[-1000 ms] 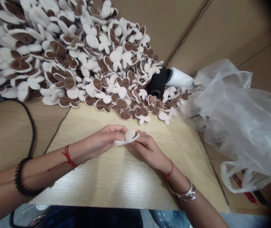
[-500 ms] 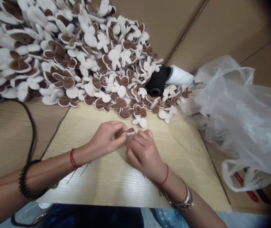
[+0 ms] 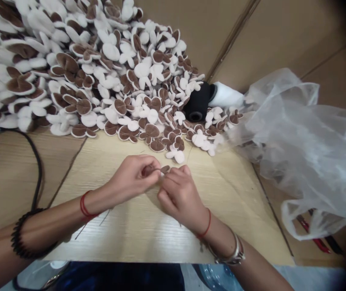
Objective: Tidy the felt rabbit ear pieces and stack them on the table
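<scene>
My left hand [image 3: 139, 173] pinches a small brown-and-white plush piece [image 3: 165, 169] between thumb and fingers above the board. At the other side of that piece, my right hand [image 3: 179, 194] is closed, its curled fingers against the edge. Its fingertips and most of the piece are hidden. Just beyond the hands lies a white rabbit-shaped plush piece [image 3: 175, 154], at the front of a large heap of similar plush pieces [image 3: 109, 81] with white and brown faces.
A pale wooden board [image 3: 136, 230] lies under my hands. Behind it are a black cylindrical object [image 3: 196, 103] and a white roll [image 3: 228, 96]. A clear plastic bag [image 3: 309, 149] spreads at right, over red-handled tools [image 3: 321, 244]. A black cable [image 3: 38, 161] runs down the left.
The plush piece between my hands has tilted and shows less of its white edge. Both hands keep nearly the same place; the whole view has shifted slightly.
</scene>
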`<state>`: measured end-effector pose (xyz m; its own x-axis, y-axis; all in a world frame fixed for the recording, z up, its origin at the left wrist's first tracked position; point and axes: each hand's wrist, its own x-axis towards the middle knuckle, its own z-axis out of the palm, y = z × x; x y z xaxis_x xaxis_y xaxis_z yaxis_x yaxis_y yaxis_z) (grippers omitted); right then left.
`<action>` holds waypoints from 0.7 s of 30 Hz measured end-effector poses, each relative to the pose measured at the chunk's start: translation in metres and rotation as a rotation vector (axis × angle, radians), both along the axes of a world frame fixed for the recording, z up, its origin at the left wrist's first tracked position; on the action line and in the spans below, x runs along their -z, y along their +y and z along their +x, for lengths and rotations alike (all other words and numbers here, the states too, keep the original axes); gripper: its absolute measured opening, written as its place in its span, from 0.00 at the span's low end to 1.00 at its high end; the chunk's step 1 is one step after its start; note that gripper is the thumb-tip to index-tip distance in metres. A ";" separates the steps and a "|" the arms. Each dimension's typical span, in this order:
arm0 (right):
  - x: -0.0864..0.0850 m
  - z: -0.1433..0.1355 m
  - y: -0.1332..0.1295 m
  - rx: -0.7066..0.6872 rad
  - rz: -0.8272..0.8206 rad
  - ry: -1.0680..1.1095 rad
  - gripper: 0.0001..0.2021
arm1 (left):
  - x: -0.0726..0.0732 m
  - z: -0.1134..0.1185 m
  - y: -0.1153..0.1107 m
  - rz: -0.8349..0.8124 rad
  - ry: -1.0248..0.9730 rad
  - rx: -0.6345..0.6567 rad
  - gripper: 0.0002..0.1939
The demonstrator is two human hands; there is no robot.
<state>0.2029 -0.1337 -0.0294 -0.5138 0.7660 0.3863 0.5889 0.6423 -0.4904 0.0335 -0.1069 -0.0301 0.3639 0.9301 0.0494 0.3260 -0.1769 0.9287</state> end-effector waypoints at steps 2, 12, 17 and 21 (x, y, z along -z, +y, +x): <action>0.001 0.000 -0.001 0.068 -0.021 -0.019 0.13 | -0.001 -0.001 0.000 -0.219 -0.219 -0.043 0.07; -0.004 0.017 0.021 0.108 -0.676 0.505 0.12 | -0.001 0.005 -0.002 -0.540 -0.382 0.209 0.05; 0.000 0.020 0.020 0.094 -0.640 0.457 0.13 | 0.003 0.008 0.000 -0.638 -0.718 0.046 0.06; -0.006 0.014 0.013 -0.125 -0.535 0.377 0.14 | 0.007 0.006 0.005 -0.565 -0.746 -0.071 0.06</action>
<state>0.2168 -0.1207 -0.0236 -0.5150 0.8457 0.1401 0.2517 0.3054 -0.9184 0.0396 -0.1024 -0.0372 0.3620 0.9062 -0.2185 -0.3952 0.3615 0.8445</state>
